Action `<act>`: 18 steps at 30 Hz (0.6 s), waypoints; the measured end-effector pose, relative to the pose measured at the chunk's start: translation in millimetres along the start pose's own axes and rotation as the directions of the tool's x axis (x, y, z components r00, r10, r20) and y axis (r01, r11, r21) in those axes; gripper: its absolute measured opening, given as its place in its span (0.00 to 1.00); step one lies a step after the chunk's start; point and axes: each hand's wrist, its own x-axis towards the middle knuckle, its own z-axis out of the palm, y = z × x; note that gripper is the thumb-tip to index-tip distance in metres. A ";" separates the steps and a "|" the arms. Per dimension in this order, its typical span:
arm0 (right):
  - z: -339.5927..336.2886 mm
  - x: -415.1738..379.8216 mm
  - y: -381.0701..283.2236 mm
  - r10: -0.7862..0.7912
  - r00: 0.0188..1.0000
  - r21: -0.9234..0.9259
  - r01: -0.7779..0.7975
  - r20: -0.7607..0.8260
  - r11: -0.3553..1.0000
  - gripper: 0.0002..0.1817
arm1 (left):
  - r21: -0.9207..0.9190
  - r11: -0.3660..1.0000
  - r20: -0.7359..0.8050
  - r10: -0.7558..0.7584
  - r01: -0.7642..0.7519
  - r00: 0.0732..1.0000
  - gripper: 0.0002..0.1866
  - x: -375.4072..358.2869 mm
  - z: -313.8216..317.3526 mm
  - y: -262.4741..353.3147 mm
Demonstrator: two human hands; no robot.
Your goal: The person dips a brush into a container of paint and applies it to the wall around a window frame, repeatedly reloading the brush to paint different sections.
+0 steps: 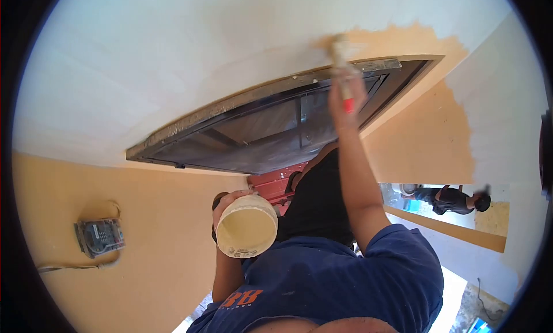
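Observation:
A paint brush (340, 53) with a red handle end is in my right hand (348, 94), which is raised and blurred by motion. Its bristles are at the wall, just above the window frame (230, 105), beside a patch of orange-yellow paint (397, 42) on the white wall. My left hand (226, 203) holds a pale bucket (247, 226) by its side and rim. The bucket tilts so that its yellowish inside shows; how much paint it contains I cannot tell.
An electrical box (101, 237) with cables is fixed on the orange wall at left. Red boards (273, 183) lie beneath my legs. Through an opening at right, another person (452, 200) in dark clothes is visible near a white container.

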 end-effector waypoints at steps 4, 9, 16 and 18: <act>29.0 -25.4 -43.4 -0.177 0.970 0.242 0.134 0.164 0.961 0.11 | 0.172 0.984 0.082 -0.066 0.051 0.994 0.21 9.3 10.3 13.7; -8.1 11.5 -17.8 -0.094 0.945 0.004 0.098 0.314 0.995 0.08 | 0.134 0.989 0.103 -0.071 0.056 0.992 0.19 11.2 13.0 12.8; -85.6 51.9 86.4 0.162 0.952 -0.015 -0.171 -0.261 0.985 0.05 | 0.019 0.999 0.050 -0.030 0.029 0.998 0.16 -3.4 3.1 -11.3; -84.0 50.2 75.7 0.207 0.924 0.035 -0.207 -0.322 0.978 0.07 | -0.025 0.999 0.075 0.035 -0.033 0.997 0.15 -8.8 -2.2 -18.2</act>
